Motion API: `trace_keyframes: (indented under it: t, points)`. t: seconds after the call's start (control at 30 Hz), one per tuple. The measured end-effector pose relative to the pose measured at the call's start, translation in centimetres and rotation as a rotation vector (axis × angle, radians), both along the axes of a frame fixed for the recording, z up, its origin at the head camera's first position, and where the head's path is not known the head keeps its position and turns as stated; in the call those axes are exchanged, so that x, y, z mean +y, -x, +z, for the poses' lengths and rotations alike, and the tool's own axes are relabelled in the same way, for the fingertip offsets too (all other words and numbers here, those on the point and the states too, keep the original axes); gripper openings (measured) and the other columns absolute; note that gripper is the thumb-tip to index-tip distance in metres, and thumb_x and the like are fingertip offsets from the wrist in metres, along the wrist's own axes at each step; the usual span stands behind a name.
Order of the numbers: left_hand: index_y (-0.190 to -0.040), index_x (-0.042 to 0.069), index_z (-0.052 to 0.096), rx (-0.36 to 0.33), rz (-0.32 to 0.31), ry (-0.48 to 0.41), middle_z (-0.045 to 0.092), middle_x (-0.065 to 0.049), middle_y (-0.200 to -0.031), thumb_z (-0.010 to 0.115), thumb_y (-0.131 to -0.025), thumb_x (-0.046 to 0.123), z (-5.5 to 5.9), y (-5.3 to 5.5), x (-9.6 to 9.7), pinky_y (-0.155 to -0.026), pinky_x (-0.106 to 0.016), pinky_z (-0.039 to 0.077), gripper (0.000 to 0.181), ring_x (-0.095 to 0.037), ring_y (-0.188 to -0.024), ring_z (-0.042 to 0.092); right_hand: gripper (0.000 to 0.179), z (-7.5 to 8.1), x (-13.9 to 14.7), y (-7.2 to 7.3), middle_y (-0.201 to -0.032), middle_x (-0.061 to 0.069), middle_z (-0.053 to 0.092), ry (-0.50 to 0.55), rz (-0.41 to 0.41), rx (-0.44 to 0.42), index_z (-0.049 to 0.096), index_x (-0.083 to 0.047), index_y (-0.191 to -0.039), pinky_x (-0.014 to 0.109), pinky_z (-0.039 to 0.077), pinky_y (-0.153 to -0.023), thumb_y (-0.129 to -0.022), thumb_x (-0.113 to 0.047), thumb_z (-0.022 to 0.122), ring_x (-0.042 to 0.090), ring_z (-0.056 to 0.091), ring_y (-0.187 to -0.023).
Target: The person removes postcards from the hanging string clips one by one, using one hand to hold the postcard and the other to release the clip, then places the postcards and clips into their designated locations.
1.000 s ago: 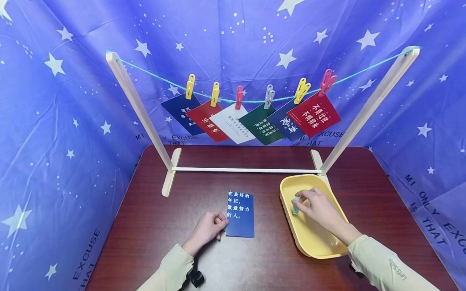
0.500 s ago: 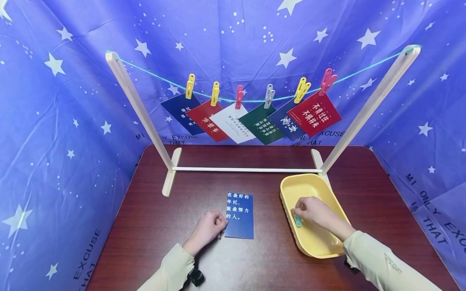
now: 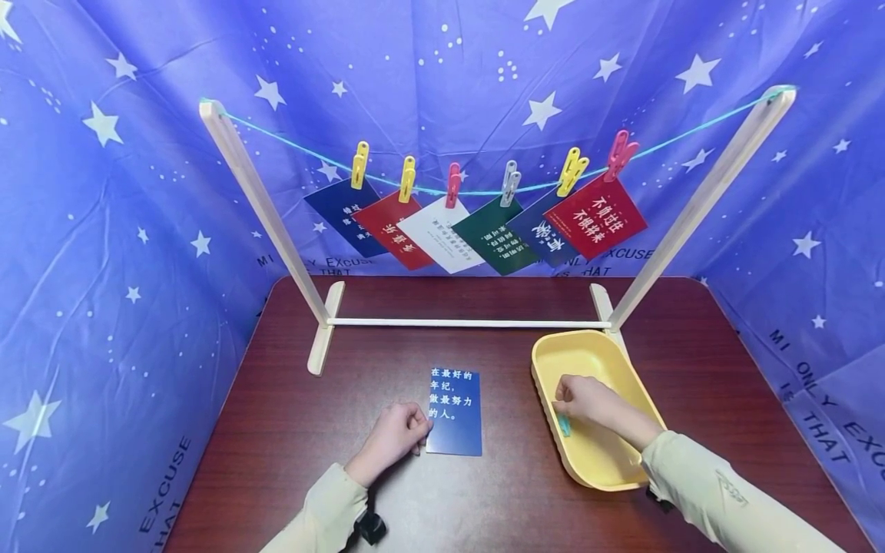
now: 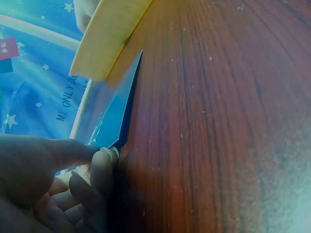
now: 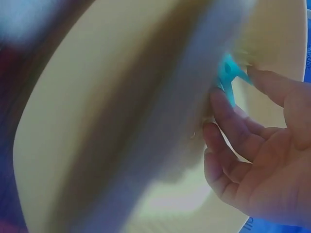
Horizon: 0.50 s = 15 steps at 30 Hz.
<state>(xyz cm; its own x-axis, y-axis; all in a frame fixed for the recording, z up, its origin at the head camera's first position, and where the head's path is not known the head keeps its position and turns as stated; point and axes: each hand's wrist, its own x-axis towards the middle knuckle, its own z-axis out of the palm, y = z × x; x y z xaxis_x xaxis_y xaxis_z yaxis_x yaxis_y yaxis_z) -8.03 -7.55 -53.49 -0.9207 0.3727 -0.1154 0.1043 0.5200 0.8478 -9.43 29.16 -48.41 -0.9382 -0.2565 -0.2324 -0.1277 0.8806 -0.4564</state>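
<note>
Clip of teal plastic [image 3: 565, 425], lower right, is pinched by your right hand [image 3: 586, 399]; your left hand [image 3: 396, 434] pinches the blue rectangular card [image 3: 454, 415], lower centre of frame. Uneven squeezing could eject the clip.

Cream-sleeved left forearm [image 3: 323, 507] slanting up from below, bare left grip [image 3: 392, 432] closed in a pinch, cream-sleeved right forearm [image 3: 719, 488] angled inward, bare right grip [image 3: 588, 398] back upward, curled fingers [image 5: 238, 128] pinching.
</note>
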Motion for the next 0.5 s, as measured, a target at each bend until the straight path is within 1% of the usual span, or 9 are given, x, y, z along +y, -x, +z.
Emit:
trace_keyframes:
  t: [0.07, 0.1, 0.2, 0.27, 0.3, 0.33, 0.37, 0.43, 0.5]
  points:
    - [-0.077, 0.008, 0.063, -0.009, -0.003, -0.008, 0.062, 0.005, -0.059, 0.07, -0.098, 0.009, 0.0, 0.0, 0.0, -0.046, -0.021, 0.048, 0.022, -0.005, -0.045, 0.057, 0.017, 0.1, 0.0, 0.0, -0.072, -0.004, 0.06, -0.009, -0.001, 0.007, 0.06, -0.011, -0.082, 0.032, 0.047, -0.061, -0.088, -0.018, 0.074, 0.012, 0.053, -0.066]
    - [-0.077, 0.008, 0.062, -0.013, -0.005, -0.013, 0.062, 0.004, -0.059, 0.07, -0.098, 0.009, 0.0, 0.0, -0.1, -0.046, -0.021, 0.048, 0.022, -0.005, -0.045, 0.057, 0.017, 0.2, 0.0, 0.0, -0.071, -0.005, 0.06, -0.015, 0.005, 0.031, 0.06, -0.012, -0.082, 0.033, 0.046, -0.059, -0.089, -0.019, 0.074, 0.012, 0.053, -0.065]
    - [-0.078, 0.007, 0.062, -0.025, -0.008, -0.023, 0.062, 0.004, -0.059, 0.07, -0.098, 0.009, 0.1, 0.0, -0.1, -0.045, -0.021, 0.047, 0.022, -0.005, -0.045, 0.057, 0.019, 0.4, 0.1, 0.0, -0.071, -0.004, 0.058, -0.071, 0.024, 0.157, 0.061, -0.013, -0.082, 0.037, 0.046, -0.06, -0.09, -0.02, 0.077, 0.017, 0.054, -0.067]
    - [-0.077, 0.007, 0.062, -0.029, -0.008, -0.025, 0.062, 0.004, -0.059, 0.07, -0.098, 0.009, 0.1, 0.0, -0.2, -0.045, -0.021, 0.047, 0.023, -0.005, -0.045, 0.057, 0.02, 0.6, 0.2, -0.1, -0.08, 0.006, 0.062, -0.127, 0.05, 0.25, 0.063, -0.011, -0.087, 0.044, 0.051, -0.066, -0.088, -0.02, 0.081, 0.027, 0.059, -0.075]
    - [-0.077, 0.007, 0.062, -0.028, -0.008, -0.023, 0.062, 0.004, -0.059, 0.07, -0.098, 0.009, 0.2, 0.1, -0.2, -0.045, -0.021, 0.047, 0.023, -0.005, -0.045, 0.057, 0.019, 0.7, 0.3, -0.2, -0.088, 0.013, 0.065, -0.155, 0.067, 0.284, 0.066, -0.009, -0.093, 0.049, 0.053, -0.072, -0.087, -0.019, 0.082, 0.034, 0.062, -0.082]
    - [-0.077, 0.007, 0.062, -0.027, -0.008, -0.021, 0.062, 0.004, -0.059, 0.07, -0.099, 0.01, 0.2, 0.1, -0.2, -0.045, -0.021, 0.047, 0.023, -0.005, -0.045, 0.057, 0.021, 0.8, 0.4, -0.3, -0.098, 0.021, 0.066, -0.182, 0.083, 0.298, 0.068, -0.007, -0.099, 0.054, 0.054, -0.078, -0.087, -0.017, 0.081, 0.042, 0.063, -0.09]
    - [-0.077, 0.008, 0.062, -0.027, -0.008, -0.018, 0.062, 0.005, -0.059, 0.07, -0.099, 0.01, 0.2, 0.1, -0.2, -0.045, -0.021, 0.047, 0.023, -0.005, -0.046, 0.057, 0.025, 0.9, 0.4, -0.4, -0.109, 0.029, 0.065, -0.196, 0.095, 0.288, 0.07, -0.006, -0.108, 0.06, 0.054, -0.084, -0.088, -0.015, 0.081, 0.05, 0.062, -0.099]
    - [-0.077, 0.008, 0.062, -0.031, -0.01, -0.016, 0.062, 0.005, -0.059, 0.07, -0.099, 0.01, 0.2, 0.1, -0.2, -0.045, -0.02, 0.046, 0.023, -0.005, -0.046, 0.057, 0.035, 1.1, 0.5, -0.5, -0.128, 0.043, 0.055, -0.216, 0.117, 0.237, 0.068, -0.005, -0.124, 0.071, 0.051, -0.089, -0.091, -0.012, 0.076, 0.065, 0.055, -0.112]
    - [-0.077, 0.008, 0.062, -0.032, -0.011, -0.013, 0.062, 0.005, -0.059, 0.07, -0.099, 0.01, 0.2, 0.1, -0.1, -0.046, -0.021, 0.046, 0.023, -0.005, -0.046, 0.057, 0.043, 1.3, 0.6, -0.5, -0.139, 0.049, 0.045, -0.215, 0.132, 0.161, 0.064, -0.005, -0.137, 0.076, 0.047, -0.091, -0.094, -0.007, 0.069, 0.073, 0.047, -0.119]
